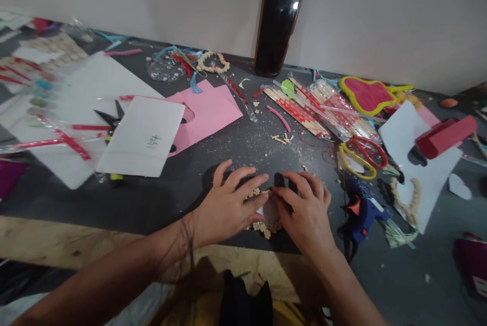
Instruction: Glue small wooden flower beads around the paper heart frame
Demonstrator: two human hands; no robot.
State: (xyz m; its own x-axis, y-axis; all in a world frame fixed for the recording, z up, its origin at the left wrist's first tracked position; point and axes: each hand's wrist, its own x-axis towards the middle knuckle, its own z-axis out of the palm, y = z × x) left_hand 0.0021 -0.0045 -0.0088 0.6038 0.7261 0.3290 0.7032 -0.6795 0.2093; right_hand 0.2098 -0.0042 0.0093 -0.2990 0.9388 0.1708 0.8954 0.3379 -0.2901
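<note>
Head view: hands [266, 206] half-open, touching beaded piece [262, 228].

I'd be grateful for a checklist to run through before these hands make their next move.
1. Left hand and right hand at the pale beaded piece: ok.
2. Blue plastic glue gun apart from both hands: ok.
3. Glue gun cool: cannot tell.
4. Dark grey tabletop free of crumbs: not ok, pale bits scattered.
5. Black phone propped against the wall: ok.
</note>
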